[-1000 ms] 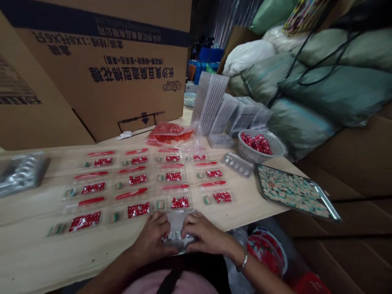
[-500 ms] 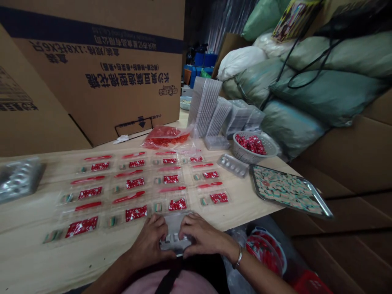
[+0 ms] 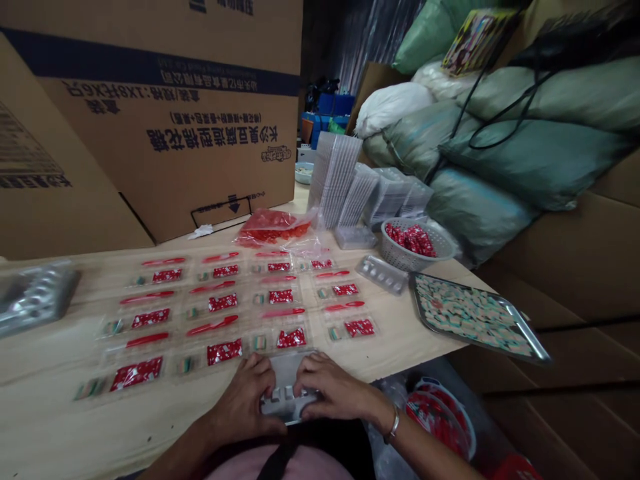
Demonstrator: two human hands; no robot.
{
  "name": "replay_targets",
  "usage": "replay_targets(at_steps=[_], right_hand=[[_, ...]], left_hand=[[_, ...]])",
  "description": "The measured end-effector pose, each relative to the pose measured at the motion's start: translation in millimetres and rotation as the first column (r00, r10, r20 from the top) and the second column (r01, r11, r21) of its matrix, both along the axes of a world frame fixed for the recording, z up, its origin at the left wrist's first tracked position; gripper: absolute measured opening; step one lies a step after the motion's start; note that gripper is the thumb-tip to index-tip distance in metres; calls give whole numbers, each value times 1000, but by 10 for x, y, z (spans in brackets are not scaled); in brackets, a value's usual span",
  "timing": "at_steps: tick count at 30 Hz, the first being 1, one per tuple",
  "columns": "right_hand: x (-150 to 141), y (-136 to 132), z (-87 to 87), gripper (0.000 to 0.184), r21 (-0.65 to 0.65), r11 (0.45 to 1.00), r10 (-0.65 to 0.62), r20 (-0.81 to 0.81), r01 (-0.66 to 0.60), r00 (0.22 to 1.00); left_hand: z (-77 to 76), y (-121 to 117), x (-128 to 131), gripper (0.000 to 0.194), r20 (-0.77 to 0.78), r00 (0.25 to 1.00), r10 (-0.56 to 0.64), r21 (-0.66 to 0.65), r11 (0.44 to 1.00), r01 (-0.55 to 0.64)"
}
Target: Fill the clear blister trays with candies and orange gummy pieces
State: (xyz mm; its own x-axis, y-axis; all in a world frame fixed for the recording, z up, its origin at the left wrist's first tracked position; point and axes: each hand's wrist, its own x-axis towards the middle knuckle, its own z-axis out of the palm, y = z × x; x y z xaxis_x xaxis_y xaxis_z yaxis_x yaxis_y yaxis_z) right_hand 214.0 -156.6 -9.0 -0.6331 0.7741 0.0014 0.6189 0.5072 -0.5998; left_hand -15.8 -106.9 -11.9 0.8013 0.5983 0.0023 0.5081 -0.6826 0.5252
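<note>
At the table's front edge, a clear plastic tray (image 3: 286,373) with moulded hollows is held between my two hands. My left hand (image 3: 249,395) grips its left side, fingers curled over the top and thumb along the near edge. On the other side my right hand (image 3: 325,387) grips it the same way. Fingers cover part of the tray. Just beyond lie rows of filled clear trays, each with a red plastic knife (image 3: 213,325), a red printed sachet (image 3: 225,351) and a small striped sweet (image 3: 259,342).
A large carton (image 3: 210,147) stands at the back left. Behind the rows sit a bag of red pieces (image 3: 275,228), stacked clear trays (image 3: 333,177), a basket (image 3: 395,252) of red sachets and a metal tray (image 3: 533,343) of striped sweets. More plastic trays (image 3: 37,293) lie far left.
The view has shifted slightly, so the table's contents appear a little lower. Both hands stay on the plastic tray, with little movement of their own.
</note>
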Motion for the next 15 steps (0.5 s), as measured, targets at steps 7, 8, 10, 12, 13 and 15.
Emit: replay_targets(at_steps=[7,8,10,12,13,15], right_hand=[[-21,-17,37,31,36,999,-19,11,19,1000],[-52,-37,56,29,67,998,-22,41,20,999],[-146,-99,86,24,185,983,-47,141,20,989],[-264,-169,95,13,337,941,-53,254,-37,966],[-318,-198,92,8,395,915,-50,303,-77,952],[-390,-228,86,8,448,885,-50,359,-125,932]], left_hand=[[-41,0,-10,39,16,1000,13,-10,1000,-12],[-44,-2,-4,39,14,1000,18,-5,1000,-18],[-48,-8,13,37,10,1000,30,5,1000,-30],[-43,-15,26,34,7,999,35,17,999,-35],[-36,-18,25,34,4,999,36,26,999,-36],[-13,-21,7,34,6,999,41,47,998,-42]])
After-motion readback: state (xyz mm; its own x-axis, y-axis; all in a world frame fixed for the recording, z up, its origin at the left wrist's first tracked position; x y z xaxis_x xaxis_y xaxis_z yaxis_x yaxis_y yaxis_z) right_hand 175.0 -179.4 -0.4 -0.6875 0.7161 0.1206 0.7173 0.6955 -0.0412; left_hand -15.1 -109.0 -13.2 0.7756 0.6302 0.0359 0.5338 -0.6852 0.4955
